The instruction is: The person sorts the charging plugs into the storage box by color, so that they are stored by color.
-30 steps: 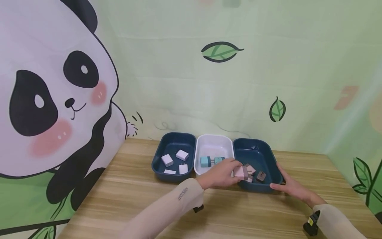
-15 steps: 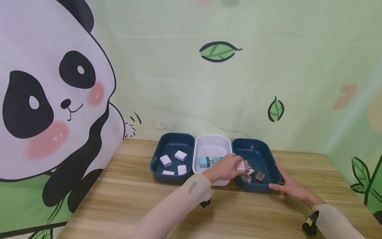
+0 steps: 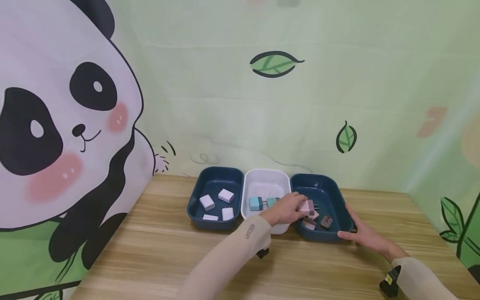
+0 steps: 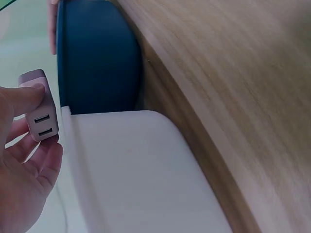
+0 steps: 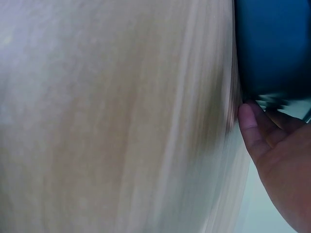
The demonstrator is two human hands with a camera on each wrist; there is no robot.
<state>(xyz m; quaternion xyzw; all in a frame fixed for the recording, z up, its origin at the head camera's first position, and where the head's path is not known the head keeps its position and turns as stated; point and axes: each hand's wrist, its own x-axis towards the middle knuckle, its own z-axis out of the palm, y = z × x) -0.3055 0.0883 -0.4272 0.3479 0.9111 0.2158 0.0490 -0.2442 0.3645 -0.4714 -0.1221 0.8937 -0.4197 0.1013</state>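
Note:
My left hand (image 3: 286, 209) grips a pink USB charger (image 3: 307, 207) above the front left of the right dark blue tray (image 3: 323, 236). Its metal prongs point right. In the left wrist view the charger (image 4: 41, 114) shows two USB ports, and the thumb presses one broad side. Inside that tray lie a brown charger (image 3: 326, 221) and a few pink ones (image 3: 309, 225), partly overlapping. My right hand (image 3: 363, 233) rests against the tray's front right corner, thumb along the front and fingers along the side. The right wrist view shows the thumb (image 5: 248, 116) at the tray's lower edge.
Left of this tray stands a white tray (image 3: 267, 183) with teal chargers (image 3: 256, 203), partly behind my left hand. A second dark blue tray (image 3: 219, 177) at the left holds several white chargers (image 3: 227, 213). All three stand side by side on a wooden table (image 3: 157, 233) before a printed backdrop (image 3: 225, 104).
My left hand has moved slightly right and up with the pink charger, whose prongs have turned into view pointing right. My right hand stays at the tray corner.

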